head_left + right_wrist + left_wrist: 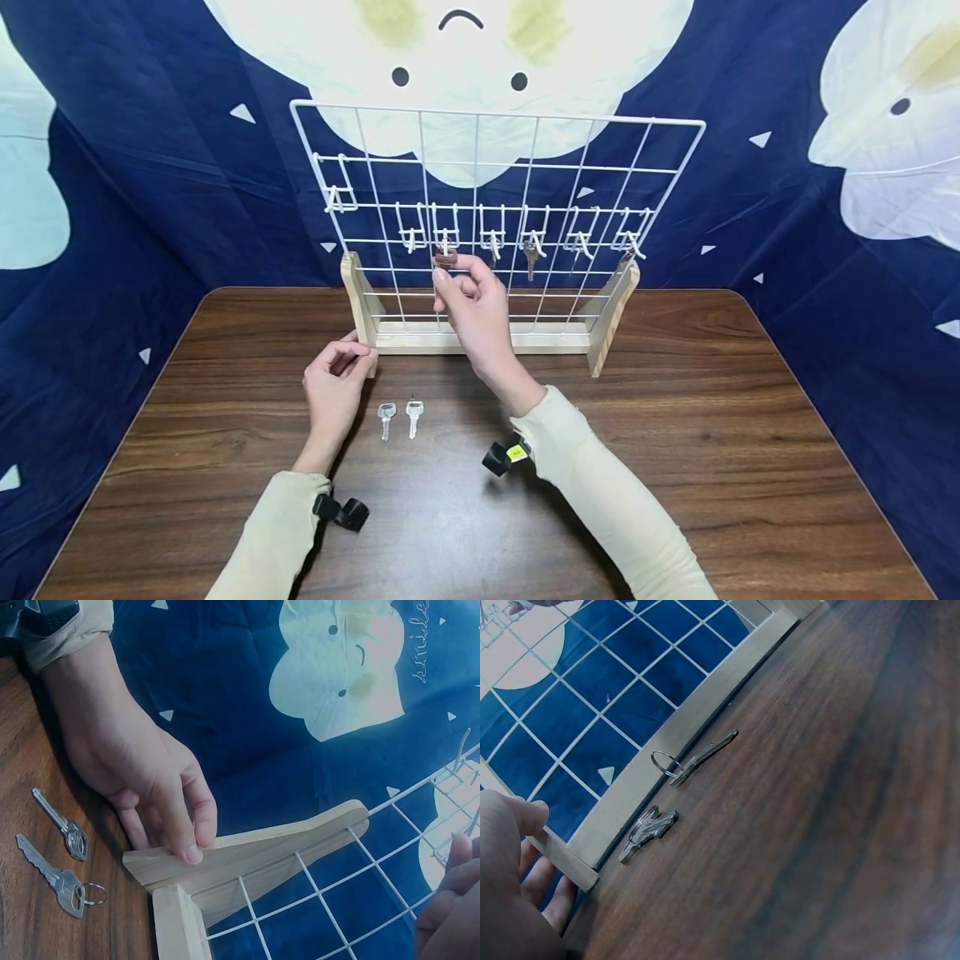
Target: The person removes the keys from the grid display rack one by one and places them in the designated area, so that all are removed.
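My right hand (480, 312) pinches a key (446, 259) with a brownish head, right at a white wire hook (446, 240) on the grid rack (477, 112). Its blade is hidden by the fingers. Whether its ring is over the hook I cannot tell. Low on the left, my left hand (337, 387) grips the foot of the rack's wooden side piece (356, 292), thumb and fingers on either side, as the right wrist view shows. Two silver keys, a left one (386, 421) and a right one (414, 419), lie on the table near that hand.
More keys, such as a brassy one (531, 260), hang from hooks to the right. An extra hook (340, 187) sits at the grid's left edge. The rack stands on a wooden table (712, 433), with a blue cloud-patterned cloth (165, 167) behind it.
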`<state>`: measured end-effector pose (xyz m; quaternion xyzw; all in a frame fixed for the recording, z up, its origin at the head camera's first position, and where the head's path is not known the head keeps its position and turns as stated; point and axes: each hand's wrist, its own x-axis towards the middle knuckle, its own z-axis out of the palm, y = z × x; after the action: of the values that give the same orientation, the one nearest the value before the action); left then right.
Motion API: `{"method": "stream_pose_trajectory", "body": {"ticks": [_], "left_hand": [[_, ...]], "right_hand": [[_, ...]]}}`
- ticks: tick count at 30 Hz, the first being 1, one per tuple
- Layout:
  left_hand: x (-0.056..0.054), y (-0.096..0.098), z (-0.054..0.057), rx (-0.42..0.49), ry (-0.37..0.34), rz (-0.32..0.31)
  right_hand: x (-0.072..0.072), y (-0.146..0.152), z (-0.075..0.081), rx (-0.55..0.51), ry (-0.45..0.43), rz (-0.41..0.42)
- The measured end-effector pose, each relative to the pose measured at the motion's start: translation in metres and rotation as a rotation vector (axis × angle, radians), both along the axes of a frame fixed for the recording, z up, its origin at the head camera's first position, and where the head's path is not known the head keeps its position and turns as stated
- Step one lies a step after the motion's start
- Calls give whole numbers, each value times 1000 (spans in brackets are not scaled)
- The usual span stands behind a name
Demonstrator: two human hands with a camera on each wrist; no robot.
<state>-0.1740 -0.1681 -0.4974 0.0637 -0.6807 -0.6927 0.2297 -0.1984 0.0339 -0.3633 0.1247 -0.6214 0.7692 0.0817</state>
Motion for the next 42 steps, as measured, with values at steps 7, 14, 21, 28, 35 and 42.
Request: {"method": "stream_pose_trajectory", "body": {"ticks": [7, 14, 21, 28, 35, 42], "left_hand": [[-1, 0, -1, -11, -9, 1], [0, 0, 0, -5, -6, 2], [-1, 1, 0, 0, -2, 3], [-1, 1, 1, 9, -7, 8], [0, 0, -1, -1, -13, 6], [1, 1, 1, 1, -11, 13]], "right_hand": [[3, 0, 2, -18, 20, 11], [5, 0, 7, -45, 47, 27], [7, 1, 10, -57, 79, 28], [8, 1, 13, -64, 81, 32], [10, 2, 15, -61, 84, 35], [12, 3, 14, -68, 87, 35]]}}
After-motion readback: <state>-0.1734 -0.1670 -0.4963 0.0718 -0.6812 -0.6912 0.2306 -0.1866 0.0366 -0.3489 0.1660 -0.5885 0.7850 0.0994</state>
